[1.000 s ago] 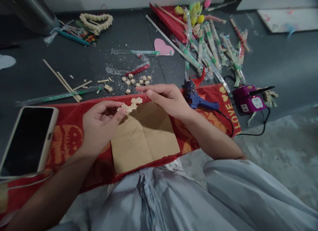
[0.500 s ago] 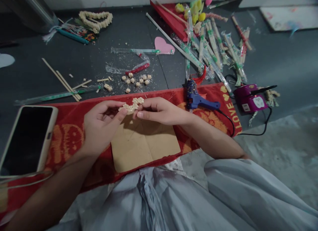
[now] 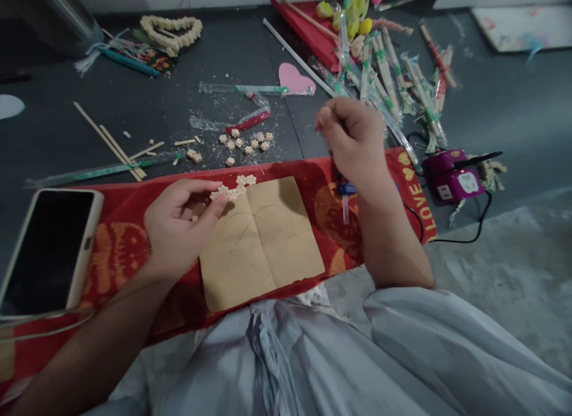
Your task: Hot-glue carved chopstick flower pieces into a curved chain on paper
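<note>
From where I stand, the dark tabletop (image 3: pixel 152 112) looks crowded. On the right, sticks in clear wrappers with green marks (image 3: pixel 379 73) lie in a loose heap beside a folded red sheet (image 3: pixel 304 31). A blue glue gun (image 3: pixel 347 189) is mostly hidden behind the person's right hand (image 3: pixel 351 133) and forearm, with only a bit of its body and a translucent stick (image 3: pixel 345 211) peeking out. Near it sits a glossy purple box (image 3: pixel 451 176) with a dark cable. A phone (image 3: pixel 49 249) lies at the far left, near bare thin sticks (image 3: pixel 109 143).

The left hand (image 3: pixel 179 225) pinches a knobbly, pale cluster (image 3: pixel 230 192) between thumb and fingers, over the upper left of a creased brown card (image 3: pixel 268 261) with pencil lines. The right hand hangs above the table with its fingers curled inward; I can't tell whether they grip anything.

Under the card spreads a plush red towel (image 3: pixel 120 249) patterned in orange. Beyond its edge, small star-like pale pieces (image 3: pixel 254 144) sit among fine crumbs, with a flat pink heart (image 3: pixel 295 80) farther back and a bumpy, cream heart-shaped frame (image 3: pixel 193 34) towards the back left.
</note>
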`<state>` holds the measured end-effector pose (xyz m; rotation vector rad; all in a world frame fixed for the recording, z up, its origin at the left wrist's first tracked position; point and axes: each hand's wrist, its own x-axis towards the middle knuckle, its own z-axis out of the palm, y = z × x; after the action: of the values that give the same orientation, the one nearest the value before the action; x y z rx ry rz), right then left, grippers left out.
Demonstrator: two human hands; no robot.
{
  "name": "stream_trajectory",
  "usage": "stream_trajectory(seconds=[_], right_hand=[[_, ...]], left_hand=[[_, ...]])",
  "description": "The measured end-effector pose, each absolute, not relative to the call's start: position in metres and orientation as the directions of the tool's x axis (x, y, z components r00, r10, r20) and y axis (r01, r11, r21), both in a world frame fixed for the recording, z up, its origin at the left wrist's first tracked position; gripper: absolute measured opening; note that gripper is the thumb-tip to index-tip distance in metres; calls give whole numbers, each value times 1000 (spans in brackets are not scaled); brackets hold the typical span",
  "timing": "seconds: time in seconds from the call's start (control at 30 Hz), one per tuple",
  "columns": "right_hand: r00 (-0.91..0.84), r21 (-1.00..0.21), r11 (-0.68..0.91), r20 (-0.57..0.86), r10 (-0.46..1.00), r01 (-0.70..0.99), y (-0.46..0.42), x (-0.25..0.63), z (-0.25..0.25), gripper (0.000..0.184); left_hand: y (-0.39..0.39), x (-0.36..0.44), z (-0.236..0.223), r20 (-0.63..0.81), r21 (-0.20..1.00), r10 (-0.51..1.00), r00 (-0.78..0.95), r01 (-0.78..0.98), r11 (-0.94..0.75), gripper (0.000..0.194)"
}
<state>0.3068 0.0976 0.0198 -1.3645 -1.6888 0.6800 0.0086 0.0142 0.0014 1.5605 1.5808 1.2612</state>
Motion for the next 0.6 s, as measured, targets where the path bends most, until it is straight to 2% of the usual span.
stream_trajectory(seconds=[0.07, 0.17, 0.27, 0.37, 0.6], right_hand=[[20, -628, 245, 384, 923, 739, 105, 329, 19, 24], [70, -452, 128, 396, 916, 882, 114, 356, 11, 18], [-97, -326, 204, 316, 944, 923, 115, 357, 1, 27], [-263, -278, 340, 281, 923, 898, 104, 331, 0, 44], [-491, -351, 520, 176, 853, 778, 78, 284, 15, 28]], left_hand=[[14, 7, 1, 243, 878, 962, -121, 449, -165, 16], [14, 5, -1, 277, 861, 957, -91, 464, -206, 13], [14, 5, -2, 293, 848, 953, -72, 480, -225, 14], [15, 6, -2, 284, 849, 956, -78, 483, -213, 16], [13, 7, -2, 229, 863, 969, -93, 479, -158, 20]])
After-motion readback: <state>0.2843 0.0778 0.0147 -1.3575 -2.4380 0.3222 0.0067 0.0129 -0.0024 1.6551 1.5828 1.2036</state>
